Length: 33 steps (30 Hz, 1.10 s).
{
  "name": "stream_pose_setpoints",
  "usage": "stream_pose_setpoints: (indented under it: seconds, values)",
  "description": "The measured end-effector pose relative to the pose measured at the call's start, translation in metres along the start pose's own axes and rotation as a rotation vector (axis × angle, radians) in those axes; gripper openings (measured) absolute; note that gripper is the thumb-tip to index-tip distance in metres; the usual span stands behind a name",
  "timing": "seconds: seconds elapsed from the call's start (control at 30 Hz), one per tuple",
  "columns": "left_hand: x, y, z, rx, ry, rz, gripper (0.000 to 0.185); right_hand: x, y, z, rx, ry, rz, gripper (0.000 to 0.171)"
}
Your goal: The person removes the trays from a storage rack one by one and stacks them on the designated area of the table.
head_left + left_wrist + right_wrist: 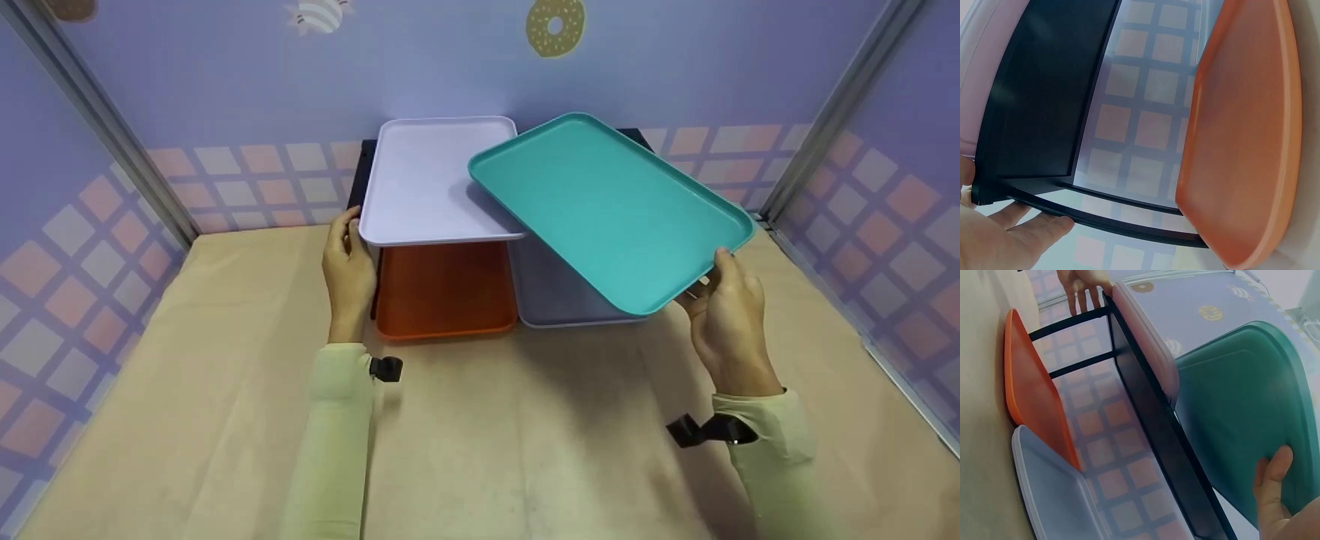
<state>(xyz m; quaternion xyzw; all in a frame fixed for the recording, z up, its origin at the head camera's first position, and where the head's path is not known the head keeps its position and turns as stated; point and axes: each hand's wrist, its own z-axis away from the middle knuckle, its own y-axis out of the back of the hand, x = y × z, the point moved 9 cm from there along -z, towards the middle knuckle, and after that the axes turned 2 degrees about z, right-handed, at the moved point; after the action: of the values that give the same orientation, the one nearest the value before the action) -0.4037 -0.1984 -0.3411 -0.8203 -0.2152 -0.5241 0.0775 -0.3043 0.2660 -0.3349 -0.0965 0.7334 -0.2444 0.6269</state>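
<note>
My right hand [729, 330] grips a teal tray [611, 214] at its near right corner, thumb on the upper face. The tray is angled above the right part of a black rack [1145, 391], its left corner overlapping a lavender tray [442, 180] in the head view. That lavender tray lies on the rack's top left. My left hand [349, 274] is at the rack's front left corner, beside the lavender tray. In the left wrist view its fingers [1044, 230] extend fairly straight along the rack's black leg [1112, 225].
Under the rack's top, an orange tray [448, 292] lies at left and a grey-lavender tray [570, 292] at right, partly hidden by the teal one. A beige cloth [450, 450] covers the table. Purple patterned walls [225, 90] with metal posts [840, 112] stand behind and at both sides.
</note>
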Motion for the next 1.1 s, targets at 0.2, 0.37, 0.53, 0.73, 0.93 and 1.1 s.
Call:
stream_pose_setpoints:
  seconds: [0.2,0.37,0.53,0.73,0.93,1.1]
  values:
    - [0.001,-0.002,0.001,-0.009,0.001,0.013,0.036,0.002,-0.002,0.002,-0.021,-0.007,0.036,0.039]
    - [0.002,-0.002,0.002,-0.013,0.003,0.021,0.036,0.002,-0.003,0.004,-0.041,-0.006,0.091,0.04]
    - [0.0,-0.001,0.002,-0.007,0.007,0.022,0.036,0.003,-0.003,0.006,-0.054,-0.006,0.107,0.044]
    - [0.0,-0.001,0.001,-0.003,0.005,0.013,0.035,0.005,-0.005,0.009,-0.066,-0.031,0.142,0.062]
    - [0.001,-0.001,0.001,-0.003,-0.003,0.01,0.035,0.005,-0.01,0.01,-0.104,-0.025,0.156,0.064]
    - [0.0,-0.001,0.001,0.001,-0.01,0.01,0.035,0.006,-0.011,0.011,-0.125,-0.025,0.182,0.064]
